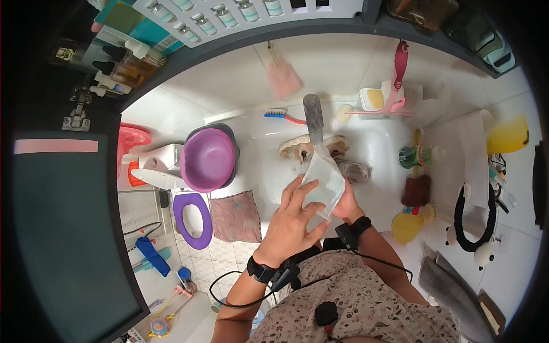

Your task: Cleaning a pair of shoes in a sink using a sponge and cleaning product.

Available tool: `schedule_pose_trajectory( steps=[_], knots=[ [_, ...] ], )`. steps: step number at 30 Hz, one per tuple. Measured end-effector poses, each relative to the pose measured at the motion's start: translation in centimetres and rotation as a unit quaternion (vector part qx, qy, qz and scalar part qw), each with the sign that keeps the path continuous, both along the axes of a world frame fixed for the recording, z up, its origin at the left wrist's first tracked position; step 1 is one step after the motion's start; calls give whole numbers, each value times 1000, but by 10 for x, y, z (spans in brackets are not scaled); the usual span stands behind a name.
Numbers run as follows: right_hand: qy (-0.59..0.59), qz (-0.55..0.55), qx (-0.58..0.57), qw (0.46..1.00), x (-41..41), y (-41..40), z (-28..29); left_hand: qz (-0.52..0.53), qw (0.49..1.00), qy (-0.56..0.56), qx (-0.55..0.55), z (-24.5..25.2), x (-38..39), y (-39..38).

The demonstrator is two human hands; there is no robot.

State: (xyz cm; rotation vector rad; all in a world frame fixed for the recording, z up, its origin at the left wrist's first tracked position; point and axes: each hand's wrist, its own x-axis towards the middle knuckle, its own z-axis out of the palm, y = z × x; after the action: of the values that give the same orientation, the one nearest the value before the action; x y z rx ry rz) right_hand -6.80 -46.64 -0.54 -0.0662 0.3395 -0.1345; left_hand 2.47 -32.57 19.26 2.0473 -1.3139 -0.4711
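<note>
My right hand [348, 205] supports a clear plastic bag [325, 178] from its right side and underneath. Something whitish shows through the plastic. My left hand [294, 221] is over the bag's left side with the fingers spread; its fingertips lie at the plastic, and whether they press on it I cannot tell. Beyond the bag is a grey tap [313, 115], whose lower end the bag meets in view. In the white basin [266, 150] lie a beige shoe [295, 148] and a greyish shoe [356, 170], both partly hidden by the bag and tap.
A blue-and-red brush [281, 114] lies on the basin's back ledge, near a soap box [372, 99]. Purple washbowls [209, 159] stand left. A dark cabinet door [73, 240] hangs far left; an overhead shelf [257, 33] crosses the top. A green cup [412, 157] is right.
</note>
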Motion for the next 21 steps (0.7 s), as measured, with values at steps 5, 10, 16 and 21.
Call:
schedule_pose_trajectory(
  steps=[5, 10, 16, 21],
  knots=[
    [21, -17, -32, 999, -10, 4, -8, 26, 999, -44, 17, -11, -10, 1],
    [-9, 54, -57, 997, 1, -23, -6, 30, 997, -64, 11, -20, 0, -3],
    [-10, 44, 61, 997, -7, -27, 3, -59, 994, -69, 61, -24, 10, 5],
    [-123, 32, -87, 988, -2, -49, -33, -71, 992, -101, 30, -26, 8, -21]
  ],
)
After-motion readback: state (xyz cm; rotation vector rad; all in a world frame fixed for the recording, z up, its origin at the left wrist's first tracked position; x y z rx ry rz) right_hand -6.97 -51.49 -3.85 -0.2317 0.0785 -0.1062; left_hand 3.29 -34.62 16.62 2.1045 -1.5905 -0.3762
